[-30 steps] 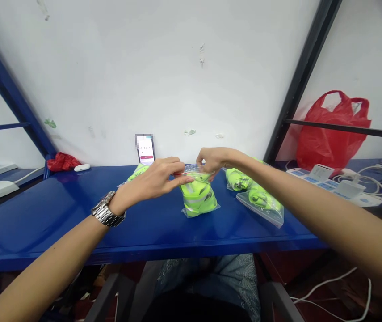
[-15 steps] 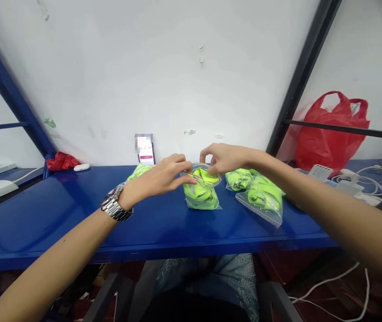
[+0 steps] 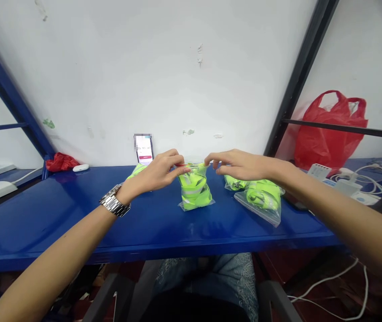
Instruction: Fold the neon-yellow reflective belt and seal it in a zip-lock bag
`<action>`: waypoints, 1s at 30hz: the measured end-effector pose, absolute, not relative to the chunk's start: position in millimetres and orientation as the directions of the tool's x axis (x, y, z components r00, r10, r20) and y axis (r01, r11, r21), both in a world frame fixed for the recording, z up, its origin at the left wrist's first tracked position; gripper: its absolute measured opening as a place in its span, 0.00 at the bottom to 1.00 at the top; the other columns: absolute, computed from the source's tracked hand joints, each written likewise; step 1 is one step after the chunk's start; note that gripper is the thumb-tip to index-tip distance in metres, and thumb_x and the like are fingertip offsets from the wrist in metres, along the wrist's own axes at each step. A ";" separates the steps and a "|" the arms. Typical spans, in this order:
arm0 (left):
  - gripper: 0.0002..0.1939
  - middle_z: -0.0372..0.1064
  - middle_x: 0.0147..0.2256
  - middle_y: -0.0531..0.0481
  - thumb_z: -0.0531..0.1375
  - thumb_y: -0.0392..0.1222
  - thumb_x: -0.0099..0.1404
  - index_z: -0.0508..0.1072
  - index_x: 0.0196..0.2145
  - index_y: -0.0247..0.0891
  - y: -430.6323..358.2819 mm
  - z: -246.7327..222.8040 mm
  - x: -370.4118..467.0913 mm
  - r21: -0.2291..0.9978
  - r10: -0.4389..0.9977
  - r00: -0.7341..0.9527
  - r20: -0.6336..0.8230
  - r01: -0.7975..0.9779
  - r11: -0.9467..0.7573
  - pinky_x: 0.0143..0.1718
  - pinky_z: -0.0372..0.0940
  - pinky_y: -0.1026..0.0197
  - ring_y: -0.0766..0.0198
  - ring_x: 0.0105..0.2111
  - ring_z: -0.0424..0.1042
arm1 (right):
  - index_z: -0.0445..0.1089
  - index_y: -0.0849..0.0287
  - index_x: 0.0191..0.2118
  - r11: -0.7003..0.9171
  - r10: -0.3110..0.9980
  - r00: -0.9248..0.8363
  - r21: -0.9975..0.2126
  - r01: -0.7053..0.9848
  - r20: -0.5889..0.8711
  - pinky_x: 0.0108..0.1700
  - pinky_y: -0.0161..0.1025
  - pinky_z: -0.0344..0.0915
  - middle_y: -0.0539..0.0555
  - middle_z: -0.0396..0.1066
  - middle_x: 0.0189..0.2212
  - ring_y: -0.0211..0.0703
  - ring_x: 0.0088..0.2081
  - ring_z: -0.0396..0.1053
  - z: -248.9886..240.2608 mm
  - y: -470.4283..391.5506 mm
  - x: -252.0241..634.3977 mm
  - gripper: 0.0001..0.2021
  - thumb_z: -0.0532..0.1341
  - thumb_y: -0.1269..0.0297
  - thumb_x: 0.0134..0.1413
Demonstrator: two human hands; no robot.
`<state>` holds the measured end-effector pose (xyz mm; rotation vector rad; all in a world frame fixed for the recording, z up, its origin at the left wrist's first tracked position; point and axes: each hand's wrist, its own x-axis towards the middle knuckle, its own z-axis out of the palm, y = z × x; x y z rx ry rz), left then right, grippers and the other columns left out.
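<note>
A clear zip bag [image 3: 195, 192] stands upright on the blue table, packed with a folded neon-yellow reflective vest whose silver strips show through the plastic. My left hand [image 3: 165, 170], with a metal watch on the wrist, pinches the bag's upper left edge, where a thin red line runs along the mouth. At the upper right corner, my right hand [image 3: 236, 164] touches the bag with its index fingertip; its thumb is apart from that finger. To the right lie two more bagged vests, a nearer one [image 3: 262, 197] and a partly hidden one [image 3: 234, 183].
Behind my left hand is another neon-yellow bundle [image 3: 137, 170], partly covered. A phone [image 3: 144, 150] leans on the wall. Left are a red cloth or bag [image 3: 61, 162] and a small white case [image 3: 81, 167]. A red carrier bag [image 3: 331, 134] and white cables [image 3: 368, 176] sit at right.
My right hand has come out of the bag's mouth and moved to its upper right corner. The mouth has narrowed from a round opening, and the bag shifted slightly left.
</note>
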<state>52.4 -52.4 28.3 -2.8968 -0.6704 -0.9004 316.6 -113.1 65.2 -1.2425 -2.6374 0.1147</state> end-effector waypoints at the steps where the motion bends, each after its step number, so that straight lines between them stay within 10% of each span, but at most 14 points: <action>1: 0.14 0.64 0.34 0.50 0.53 0.50 0.72 0.68 0.34 0.38 -52.3 28.7 51.6 0.093 0.394 0.744 0.540 0.412 -0.906 0.32 0.58 0.62 0.66 0.30 0.63 | 0.65 0.55 0.55 0.635 0.772 -0.618 -0.140 0.759 0.151 0.40 0.43 0.63 0.57 0.73 0.43 0.47 0.38 0.69 64.5 -113.5 316.5 0.19 0.55 0.64 0.59; 13: 0.09 0.67 0.31 0.50 0.51 0.40 0.73 0.69 0.36 0.38 -62.1 32.9 57.3 -0.035 0.286 0.810 0.513 0.352 -0.935 0.36 0.58 0.60 0.63 0.33 0.63 | 0.59 0.60 0.59 0.617 0.785 -0.585 -0.178 0.766 0.203 0.29 0.37 0.56 0.50 0.68 0.27 0.40 0.26 0.64 53.7 -103.9 299.7 0.29 0.62 0.56 0.54; 17: 0.10 0.67 0.26 0.52 0.51 0.39 0.72 0.70 0.35 0.37 -62.0 31.5 59.2 -0.073 0.271 0.810 0.520 0.358 -0.931 0.33 0.56 0.60 0.66 0.27 0.63 | 0.70 0.62 0.41 0.608 0.793 -0.586 -0.155 0.778 0.167 0.28 0.37 0.54 0.50 0.67 0.21 0.38 0.23 0.62 49.8 -104.1 296.3 0.17 0.61 0.51 0.55; 30: 0.12 0.69 0.28 0.50 0.50 0.40 0.73 0.69 0.34 0.37 -56.2 19.1 62.6 -0.079 0.254 0.755 0.604 0.374 -0.924 0.31 0.57 0.60 0.66 0.28 0.66 | 0.70 0.59 0.31 0.420 0.829 -0.518 -0.378 0.825 -0.210 0.25 0.38 0.61 0.52 0.68 0.19 0.40 0.22 0.66 55.5 -90.2 283.7 0.13 0.60 0.54 0.52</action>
